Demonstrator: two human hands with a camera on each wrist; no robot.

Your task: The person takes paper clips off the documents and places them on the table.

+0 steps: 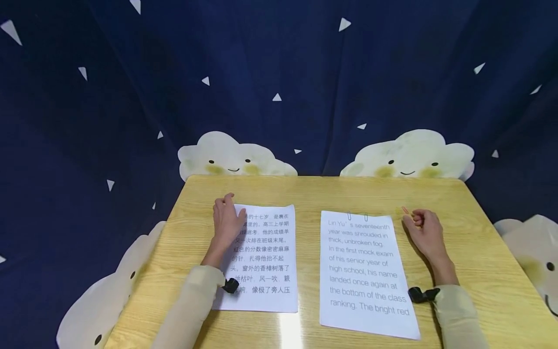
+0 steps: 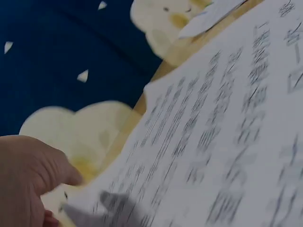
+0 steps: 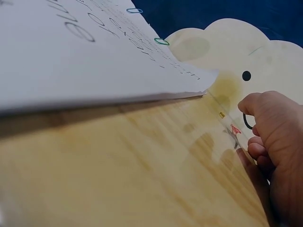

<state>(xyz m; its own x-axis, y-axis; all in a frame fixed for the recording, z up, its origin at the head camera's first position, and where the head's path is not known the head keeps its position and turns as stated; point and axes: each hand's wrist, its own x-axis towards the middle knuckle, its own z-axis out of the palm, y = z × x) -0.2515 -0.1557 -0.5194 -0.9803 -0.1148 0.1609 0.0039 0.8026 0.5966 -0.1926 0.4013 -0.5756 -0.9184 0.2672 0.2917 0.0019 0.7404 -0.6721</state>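
My left hand (image 1: 227, 218) is at the upper left corner of a sheet stack printed in Chinese (image 1: 266, 257), its thumb over the page and its other fingers past the edge. In the left wrist view, the thumb (image 2: 61, 170) is right at the sheet's corner. My right hand (image 1: 426, 232) is beside the upper right corner of a sheet stack printed in English (image 1: 362, 271), fingers loosely curled, holding nothing. Just off its fingertips is a red paper clip (image 3: 236, 129), with a small yellow clip (image 3: 222, 115) close by.
A blue paper clip (image 3: 134, 10) and a green paper clip (image 3: 161, 41) sit on the English stack's top edge. Both stacks lie on a light wooden table (image 1: 305, 189). Behind it hangs a dark blue curtain (image 1: 244, 58) with white triangles and cloud faces.
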